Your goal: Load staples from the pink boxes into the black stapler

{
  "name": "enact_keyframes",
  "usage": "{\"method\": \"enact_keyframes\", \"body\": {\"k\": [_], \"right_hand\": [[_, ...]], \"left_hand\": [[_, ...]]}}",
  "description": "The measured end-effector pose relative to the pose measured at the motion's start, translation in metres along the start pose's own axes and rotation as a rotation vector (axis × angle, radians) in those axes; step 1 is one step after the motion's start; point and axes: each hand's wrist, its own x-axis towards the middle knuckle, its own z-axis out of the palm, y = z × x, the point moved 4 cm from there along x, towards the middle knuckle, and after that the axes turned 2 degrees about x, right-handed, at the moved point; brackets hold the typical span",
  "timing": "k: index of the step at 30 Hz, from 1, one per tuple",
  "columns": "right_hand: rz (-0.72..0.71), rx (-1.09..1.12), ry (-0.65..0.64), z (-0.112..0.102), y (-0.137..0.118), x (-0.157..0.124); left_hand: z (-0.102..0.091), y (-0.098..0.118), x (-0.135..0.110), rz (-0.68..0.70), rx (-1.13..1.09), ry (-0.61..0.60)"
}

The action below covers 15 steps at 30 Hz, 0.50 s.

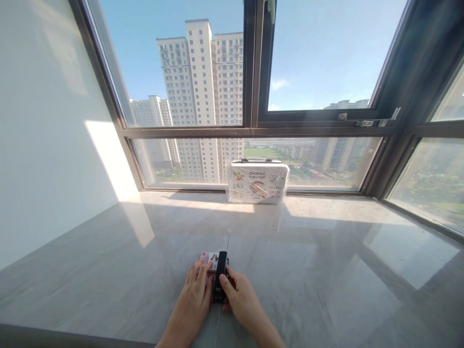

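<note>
A narrow black device, like a stapler, lies on the grey marble sill near its front edge. My right hand grips its right side, thumb pressed on top. My left hand is curled against its left side, fingers over a small white and red box that peeks out beyond the fingertips. Both hands rest low on the sill, touching the device.
A white printed case wrapped in plastic stands upright against the window at the back of the sill. A white wall bounds the left side. Dark window frames run along the back and right.
</note>
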Motion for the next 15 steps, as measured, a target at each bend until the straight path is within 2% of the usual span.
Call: {"method": "enact_keyframes", "body": {"k": [4,10,13,15], "right_hand": [[-0.033,-0.015,-0.002,0.014,-0.002,0.007],[-0.019,-0.072,-0.007,0.019,-0.008,0.009],[-0.020,-0.089,0.000,0.020,-0.005,0.009],[0.000,-0.084,0.076,0.017,0.001,0.009]], "left_hand": [[-0.010,-0.014,0.004,-0.006,-0.059,-0.006],[-0.011,-0.026,0.004,-0.035,-0.135,-0.014],[-0.018,-0.025,0.008,-0.054,-0.148,0.032],[-0.034,-0.015,0.010,-0.080,-0.165,0.099]]}}
